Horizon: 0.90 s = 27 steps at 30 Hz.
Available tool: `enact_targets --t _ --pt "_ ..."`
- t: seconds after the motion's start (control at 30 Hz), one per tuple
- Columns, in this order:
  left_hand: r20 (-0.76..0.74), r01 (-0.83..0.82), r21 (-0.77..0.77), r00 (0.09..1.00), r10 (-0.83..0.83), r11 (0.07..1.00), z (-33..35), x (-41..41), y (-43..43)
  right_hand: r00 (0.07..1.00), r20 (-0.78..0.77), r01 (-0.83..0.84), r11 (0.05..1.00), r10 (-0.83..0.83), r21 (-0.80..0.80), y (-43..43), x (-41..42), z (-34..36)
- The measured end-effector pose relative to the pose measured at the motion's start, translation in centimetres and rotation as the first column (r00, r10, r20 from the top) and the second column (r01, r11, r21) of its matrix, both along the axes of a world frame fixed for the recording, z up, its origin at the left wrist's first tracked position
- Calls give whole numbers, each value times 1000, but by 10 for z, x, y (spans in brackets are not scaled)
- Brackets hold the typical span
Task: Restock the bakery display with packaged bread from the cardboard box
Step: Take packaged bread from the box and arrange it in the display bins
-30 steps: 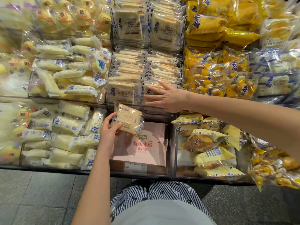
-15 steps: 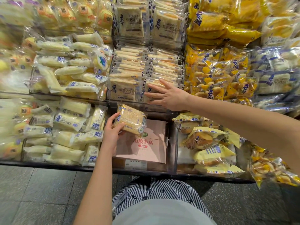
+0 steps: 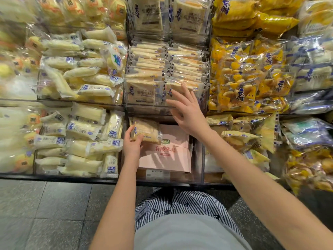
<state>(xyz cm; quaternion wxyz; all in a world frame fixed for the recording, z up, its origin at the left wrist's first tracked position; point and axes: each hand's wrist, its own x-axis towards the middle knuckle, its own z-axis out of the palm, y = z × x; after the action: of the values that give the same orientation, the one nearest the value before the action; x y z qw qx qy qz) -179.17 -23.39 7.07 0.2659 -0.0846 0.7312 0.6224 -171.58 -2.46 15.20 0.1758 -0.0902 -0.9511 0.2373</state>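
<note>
The far left of the bakery display [image 3: 72,104] is blurred, and the wrappers there cannot be read. The pink cardboard box [image 3: 167,159] is only partly seen. Its near edge is screened by the clear shelf front [image 3: 183,178], on which a price label [image 3: 158,175] is stuck, and its upper left corner is covered by the bread packet [image 3: 147,129]. The packet's lower left corner is hidden under the fingers of the left hand [image 3: 132,147], and its small print cannot be made out. The right forearm is cut off by the frame's edge.

The bread packet is seen as a flat, clear wrapper with blue marks along its left end, over a pale tan slice with a crumbly face. It is held tilted above the back of the box, in the lower middle compartment. The left grip is closed on the packet's left end. The right hand [image 3: 189,112] is held in a wide grip, fingers spread and nothing held, in front of the toast packets [image 3: 144,92] on the shelf above. Whether its fingertips touch them cannot be told.
</note>
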Motion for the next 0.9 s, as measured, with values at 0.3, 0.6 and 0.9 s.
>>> enact_targets --t 0.3,0.6,0.9 --pt "-281 132 -703 851 -443 699 -7 18 16 874 294 476 805 -388 -353 -56 44 -52" --pt "-117 446 -806 525 -843 390 -32 25 29 730 491 666 656 -475 -356 -67 67 -72" --pt "-156 422 -800 541 -826 427 -41 6 8 698 638 685 565 -326 -460 -87 57 -104"
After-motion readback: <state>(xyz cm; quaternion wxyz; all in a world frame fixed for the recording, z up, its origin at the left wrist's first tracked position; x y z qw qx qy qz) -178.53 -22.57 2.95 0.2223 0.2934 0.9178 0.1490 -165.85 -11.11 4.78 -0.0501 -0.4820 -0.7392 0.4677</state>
